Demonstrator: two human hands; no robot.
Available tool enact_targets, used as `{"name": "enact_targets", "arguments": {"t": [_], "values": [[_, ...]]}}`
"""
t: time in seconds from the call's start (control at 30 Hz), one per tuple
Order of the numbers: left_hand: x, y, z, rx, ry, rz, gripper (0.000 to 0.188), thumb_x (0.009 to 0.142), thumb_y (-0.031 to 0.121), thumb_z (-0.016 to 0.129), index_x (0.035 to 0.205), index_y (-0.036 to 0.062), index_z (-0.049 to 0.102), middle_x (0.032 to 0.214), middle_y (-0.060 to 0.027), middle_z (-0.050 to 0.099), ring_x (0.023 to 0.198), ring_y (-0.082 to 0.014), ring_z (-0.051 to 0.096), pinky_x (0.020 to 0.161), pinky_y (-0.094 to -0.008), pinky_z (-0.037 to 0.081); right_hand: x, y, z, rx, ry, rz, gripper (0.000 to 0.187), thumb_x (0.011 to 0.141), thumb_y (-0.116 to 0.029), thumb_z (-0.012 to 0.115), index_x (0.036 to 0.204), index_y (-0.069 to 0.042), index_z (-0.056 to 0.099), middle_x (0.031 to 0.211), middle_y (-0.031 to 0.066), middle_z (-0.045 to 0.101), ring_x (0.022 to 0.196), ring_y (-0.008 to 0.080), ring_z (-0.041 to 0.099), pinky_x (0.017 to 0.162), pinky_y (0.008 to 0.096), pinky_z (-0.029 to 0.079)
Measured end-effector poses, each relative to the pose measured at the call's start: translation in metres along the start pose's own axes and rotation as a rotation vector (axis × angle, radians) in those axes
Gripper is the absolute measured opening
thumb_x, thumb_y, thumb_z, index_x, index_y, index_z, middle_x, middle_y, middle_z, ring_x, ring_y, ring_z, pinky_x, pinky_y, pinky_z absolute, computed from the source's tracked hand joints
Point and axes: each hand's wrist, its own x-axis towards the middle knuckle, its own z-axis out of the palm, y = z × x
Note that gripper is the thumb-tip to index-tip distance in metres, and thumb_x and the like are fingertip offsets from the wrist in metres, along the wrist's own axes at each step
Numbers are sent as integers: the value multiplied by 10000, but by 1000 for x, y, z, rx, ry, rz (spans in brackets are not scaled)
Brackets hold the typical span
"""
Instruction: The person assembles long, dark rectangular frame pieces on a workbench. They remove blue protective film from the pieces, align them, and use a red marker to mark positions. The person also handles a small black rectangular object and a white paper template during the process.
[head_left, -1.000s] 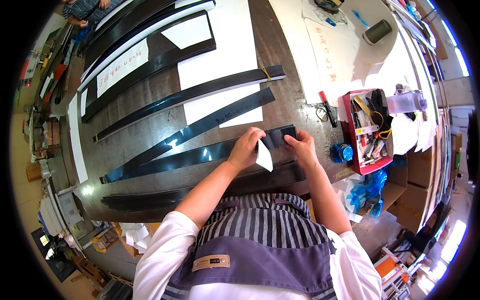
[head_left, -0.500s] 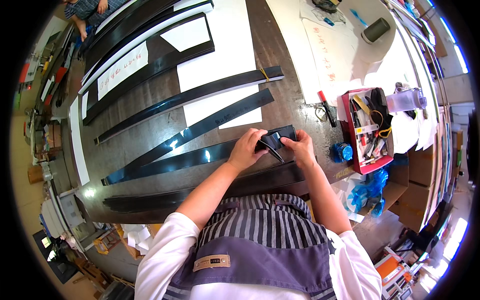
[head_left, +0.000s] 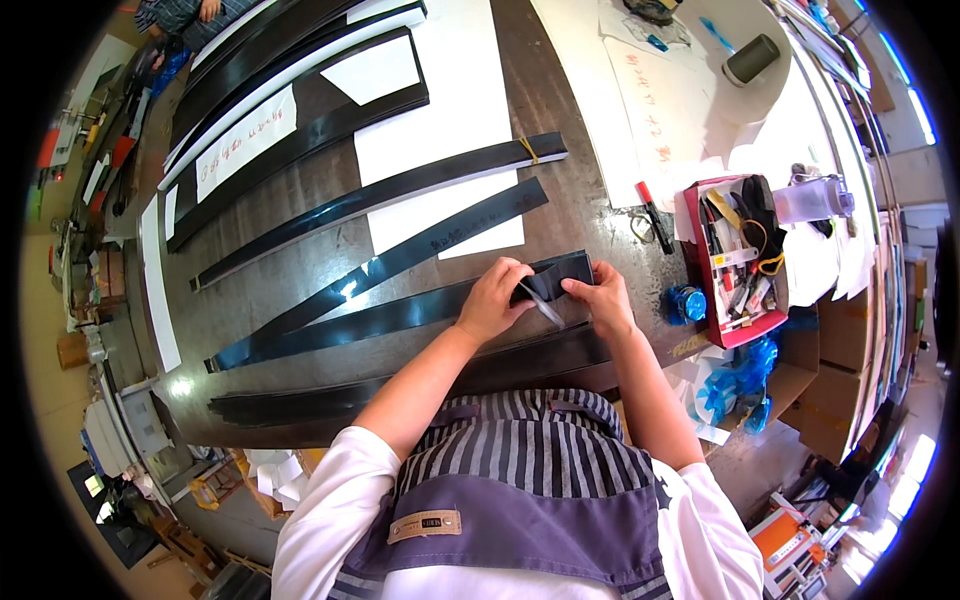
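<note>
A glossy black strip (head_left: 410,312) runs from the table's left side to between my hands. My left hand (head_left: 494,300) is closed on its right-hand part. A narrow pale flap (head_left: 543,308), smeared by motion, sticks out below those fingers; what it is I cannot tell. My right hand (head_left: 603,300) pinches the black strip's right end, thumb on top. A second black strip (head_left: 440,238) with faint writing slants above and meets the first at the left. Nearer my apron lies a bundle of dark strips (head_left: 330,398).
Beyond lies a black strip bundle tied with a yellow band (head_left: 528,148), then stacked long black pieces with white paper (head_left: 248,140). At right are a red marker (head_left: 652,215), a tape roll (head_left: 686,304), a red tool box (head_left: 715,330) and a bottle (head_left: 815,202). Another person's hand (head_left: 209,9) shows far left.
Between my hands the flap has turned from dark to pale and blurred, and the strip's right end lies flatter. My hands have barely moved. The other person's arm at far left has shifted.
</note>
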Motion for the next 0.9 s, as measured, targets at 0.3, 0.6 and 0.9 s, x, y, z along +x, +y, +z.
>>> {"name": "enact_targets", "arguments": {"t": [0.3,0.6,0.9], "values": [[1,2,0,-41,1,-20,520,639,-4,783,1068,87,503,1079,-122,552,997,-346,593,801,-407,512,1,1,0,-69,35,-21,277,824,-116,786,1011,13,628,894,39,653,782,131,615,752,237,514],[-5,-7,4,12,-25,-19,502,649,32,804,1049,90,507,1075,-114,541,1000,-345,587,838,-404,506,2,-6,-6,182,38,151,245,824,-87,778,1004,8,642,869,40,661,766,129,614,700,264,519],[-6,-4,0,61,-61,-54,489,663,42,800,1066,105,529,1057,-114,536,996,-334,591,833,-398,508,0,-7,-4,66,-1,101,282,839,-143,775,1044,4,648,868,33,661,742,135,606,726,263,514]]}}
